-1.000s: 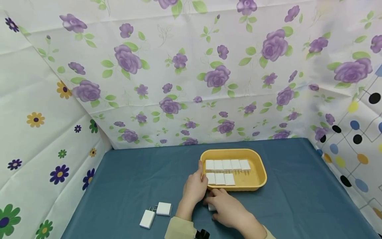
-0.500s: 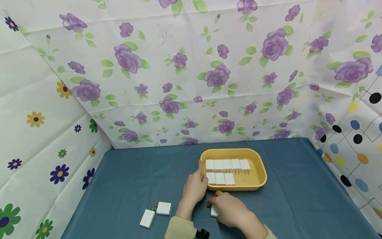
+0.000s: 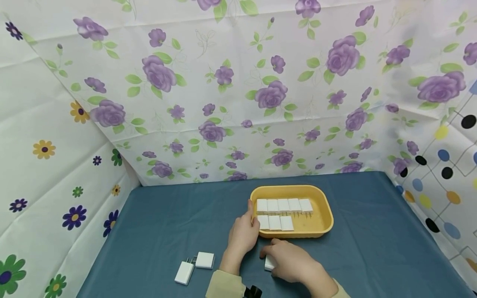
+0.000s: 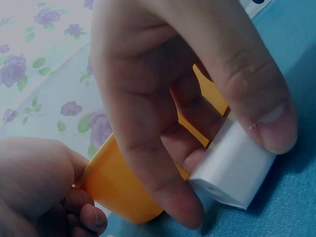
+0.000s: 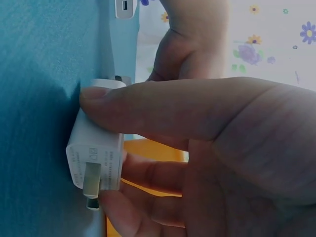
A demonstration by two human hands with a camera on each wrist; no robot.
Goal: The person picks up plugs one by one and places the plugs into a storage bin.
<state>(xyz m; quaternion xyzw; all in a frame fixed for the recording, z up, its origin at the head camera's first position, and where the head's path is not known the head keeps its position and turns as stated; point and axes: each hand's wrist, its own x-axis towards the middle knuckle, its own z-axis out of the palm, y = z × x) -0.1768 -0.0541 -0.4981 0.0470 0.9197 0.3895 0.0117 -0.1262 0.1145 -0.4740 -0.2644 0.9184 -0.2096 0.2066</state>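
Observation:
My left hand (image 3: 243, 232) grips the left rim of a yellow plastic tray (image 3: 326, 213). In the tray, white plug-in chargers lie in two rows: a longer back row (image 3: 283, 205) and a shorter front row (image 3: 275, 223). Just in front of the tray, my right hand (image 3: 292, 261) holds another white charger (image 3: 269, 264) low over the cloth. From the right wrist view, the thumb presses one side of this charger (image 5: 96, 136), with fingers at its other side; its metal prongs (image 5: 92, 180) face the camera. The left wrist view shows its opposite end (image 4: 232, 170).
Two more white chargers lie left of my hands, one upright in line (image 3: 204, 260) and one slanted (image 3: 184, 272), prongs close together. Blue cloth (image 3: 160, 223) covers the table. Flowered sheets (image 3: 238, 91) stand behind and at the sides.
My right hand has drawn the charger slightly right and toward me, away from the tray's front edge, and more of the charger shows. The left hand and tray have stayed put.

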